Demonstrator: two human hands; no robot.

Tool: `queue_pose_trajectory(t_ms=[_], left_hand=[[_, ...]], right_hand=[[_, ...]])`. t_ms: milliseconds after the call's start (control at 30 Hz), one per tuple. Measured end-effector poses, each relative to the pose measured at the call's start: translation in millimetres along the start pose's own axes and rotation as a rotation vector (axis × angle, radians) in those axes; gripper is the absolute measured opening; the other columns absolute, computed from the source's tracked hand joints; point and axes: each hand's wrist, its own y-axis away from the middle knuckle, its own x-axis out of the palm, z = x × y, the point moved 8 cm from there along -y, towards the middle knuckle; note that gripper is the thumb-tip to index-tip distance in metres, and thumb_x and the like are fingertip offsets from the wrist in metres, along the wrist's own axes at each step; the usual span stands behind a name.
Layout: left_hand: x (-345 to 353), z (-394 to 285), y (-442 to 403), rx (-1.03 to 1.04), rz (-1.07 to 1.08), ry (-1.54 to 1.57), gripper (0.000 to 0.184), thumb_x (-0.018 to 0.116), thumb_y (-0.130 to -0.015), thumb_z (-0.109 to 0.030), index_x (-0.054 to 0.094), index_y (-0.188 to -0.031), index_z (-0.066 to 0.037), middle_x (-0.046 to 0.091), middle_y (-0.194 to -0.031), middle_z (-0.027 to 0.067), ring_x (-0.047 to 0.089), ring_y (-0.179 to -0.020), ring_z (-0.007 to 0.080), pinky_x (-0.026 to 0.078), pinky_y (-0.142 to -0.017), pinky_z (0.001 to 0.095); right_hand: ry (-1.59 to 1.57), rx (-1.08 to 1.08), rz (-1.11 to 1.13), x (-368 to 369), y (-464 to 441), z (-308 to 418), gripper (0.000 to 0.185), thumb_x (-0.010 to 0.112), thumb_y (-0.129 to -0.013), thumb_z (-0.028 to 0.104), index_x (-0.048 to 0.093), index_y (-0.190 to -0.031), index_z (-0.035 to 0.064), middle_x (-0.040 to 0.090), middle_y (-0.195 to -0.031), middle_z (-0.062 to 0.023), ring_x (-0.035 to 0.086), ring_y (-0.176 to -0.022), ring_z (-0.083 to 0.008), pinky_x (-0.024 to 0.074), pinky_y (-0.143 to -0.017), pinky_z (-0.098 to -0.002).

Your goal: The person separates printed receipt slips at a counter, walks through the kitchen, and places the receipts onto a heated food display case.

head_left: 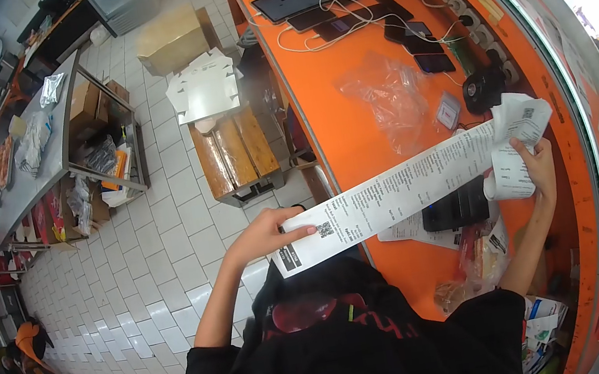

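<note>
A long printed paper receipt (pixel 400 183) stretches between my two hands, over the edge of an orange counter. My left hand (pixel 275 233) pinches its near end, thumb on top beside a QR code. At the other end my right hand (pixel 538 165) grips the bunched, folded part of the strip. Below the receipt sits a black box-shaped device (pixel 456 208), partly covered by the paper. More printed paper (pixel 418 229) lies flat beside that device. A clear plastic bag (pixel 389 100) rests on the counter beyond the receipt.
Several phones (pixel 432 61) and a tablet (pixel 287 3) with white cables lie along the orange counter (pixel 318 80). Left of it stand a wooden stool (pixel 236 154), white folded cardboard (pixel 205 85) and a cardboard box (pixel 173 39). A metal table (pixel 51 158) is further left.
</note>
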Motion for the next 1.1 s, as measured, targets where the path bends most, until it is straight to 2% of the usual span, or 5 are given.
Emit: queue_pose_trajectory(t_ms=[300, 533, 667, 900, 1100], left_hand=[[-11.3, -28.3, -14.2, 0.098, -0.179, -0.357, 0.025, 0.050, -0.086, -0.027, 0.062, -0.088, -0.005, 0.054, -0.055, 0.0163, 0.054, -0.049, 0.0295, 0.042, -0.048, 0.0365], [19.2, -79.5, -25.0, 0.290, 0.019, -0.532, 0.019, 0.054, -0.081, -0.023, 0.063, -0.090, -0.009, 0.056, -0.061, 0.0169, 0.055, -0.054, 0.0311, 0.043, -0.052, 0.0376], [7.2, -57.1, -16.6, 0.293, 0.005, -0.171, 0.019, 0.058, -0.079, -0.021, 0.061, -0.087, -0.004, 0.056, -0.060, 0.0099, 0.055, -0.054, 0.0178, 0.043, -0.054, 0.0315], [-28.2, -18.8, 1.4, -0.016, -0.167, 0.357, 0.032, 0.047, -0.091, -0.027, 0.054, -0.074, -0.001, 0.053, -0.066, -0.0019, 0.047, -0.062, 0.0077, 0.039, -0.058, 0.0240], [-60.7, -18.5, 24.1, -0.170, -0.486, -0.328, 0.021, 0.047, -0.088, -0.021, 0.056, -0.085, -0.002, 0.061, -0.077, 0.0066, 0.060, -0.075, 0.0212, 0.045, -0.069, 0.0295]], right_hand=[[0.406, -0.264, -0.092, 29.4, 9.5, 54.1, 0.021, 0.061, -0.076, 0.008, 0.061, -0.093, -0.0034, 0.063, -0.089, -0.0101, 0.060, -0.077, -0.0181, 0.0452, -0.070, -0.0289], [-0.059, -0.543, 1.326, 262.2, 93.8, 103.1, 0.029, 0.064, -0.076, 0.014, 0.060, -0.102, 0.0036, 0.056, -0.110, -0.0137, 0.059, -0.087, -0.0272, 0.0442, -0.077, -0.0345], [-0.091, -0.405, 1.225, 292.8, 112.6, 85.6, 0.032, 0.065, -0.072, 0.013, 0.060, -0.103, 0.0036, 0.059, -0.099, -0.0127, 0.061, -0.073, -0.0260, 0.0463, -0.068, -0.0334], [0.336, -1.279, 0.460, 252.3, 163.6, 138.8, 0.034, 0.054, -0.068, 0.005, 0.062, -0.101, 0.0066, 0.062, -0.087, -0.0067, 0.051, -0.043, -0.0107, 0.0368, -0.036, -0.0225], [-0.412, -0.254, 0.661, 239.6, 105.1, 95.0, 0.018, 0.061, -0.079, 0.006, 0.059, -0.095, -0.0008, 0.063, -0.091, -0.0073, 0.060, -0.074, -0.0145, 0.0469, -0.070, -0.0266]])
